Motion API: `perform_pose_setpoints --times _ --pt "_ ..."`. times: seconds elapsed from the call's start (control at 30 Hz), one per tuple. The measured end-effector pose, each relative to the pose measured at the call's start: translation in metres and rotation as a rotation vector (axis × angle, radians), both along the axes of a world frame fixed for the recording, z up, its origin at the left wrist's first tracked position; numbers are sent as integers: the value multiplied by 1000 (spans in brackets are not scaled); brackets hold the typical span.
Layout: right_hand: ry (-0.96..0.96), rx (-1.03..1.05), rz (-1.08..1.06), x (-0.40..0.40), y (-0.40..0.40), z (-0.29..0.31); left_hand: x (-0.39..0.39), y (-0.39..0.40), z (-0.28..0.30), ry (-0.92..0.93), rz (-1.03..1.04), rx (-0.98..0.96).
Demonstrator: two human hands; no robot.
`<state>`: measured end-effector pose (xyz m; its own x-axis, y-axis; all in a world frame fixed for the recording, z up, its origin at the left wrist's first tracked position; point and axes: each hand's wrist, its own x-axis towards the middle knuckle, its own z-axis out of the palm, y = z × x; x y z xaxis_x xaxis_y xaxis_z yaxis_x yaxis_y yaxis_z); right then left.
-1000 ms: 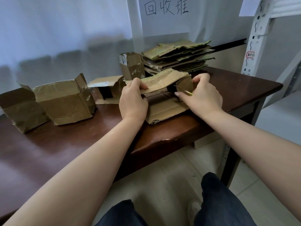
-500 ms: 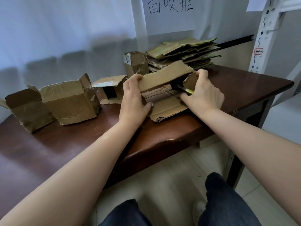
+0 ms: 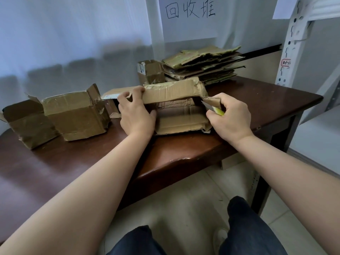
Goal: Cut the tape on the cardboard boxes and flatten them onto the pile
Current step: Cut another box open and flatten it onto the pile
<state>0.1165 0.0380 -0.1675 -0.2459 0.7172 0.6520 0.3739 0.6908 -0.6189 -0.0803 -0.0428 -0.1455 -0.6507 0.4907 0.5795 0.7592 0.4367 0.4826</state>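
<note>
Two hands work an opened box (image 3: pixel 181 116) near the bench (image 3: pixel 257 107) edge: the left hand (image 3: pixel 137 115) grips its raised flap, the right hand (image 3: pixel 230 116) pinches another flap and a yellow-handled knife (image 3: pixel 214 109). Farther back, against the wall, sits the flattened pile (image 3: pixel 204 65); three boxes stand off to the left.

Knife (image 3: pixel 215 109) handle hidden in right hand (image 3: pixel 230 117); desk (image 3: pixel 257 100) left end cut off; low box (image 3: pixel 115 100) partly behind left hand (image 3: pixel 137 116).
</note>
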Motion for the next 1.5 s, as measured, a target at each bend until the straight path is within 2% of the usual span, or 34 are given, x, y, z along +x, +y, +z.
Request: perform_pose_setpoints --times 0.23,0.47,0.63,0.87,1.07,1.33,1.5 --pt "57 -41 -4 -3 -4 -2 -6 25 15 -44 148 29" --pt "51 -46 -12 -2 -1 -4 -9 32 18 -53 147 -35" --pt "70 -68 -38 2 1 -6 -1 29 18 -87 31 -87" --pt "147 -138 -68 2 2 -5 11 -1 11 -27 -264 7" --pt "205 -200 -55 1 4 -3 7 -19 6 23 -425 -46" --pt "320 -219 34 4 -2 0 12 -39 9 185 -455 -159" --pt "458 -309 -124 10 4 0 17 -36 -3 216 -462 -391"
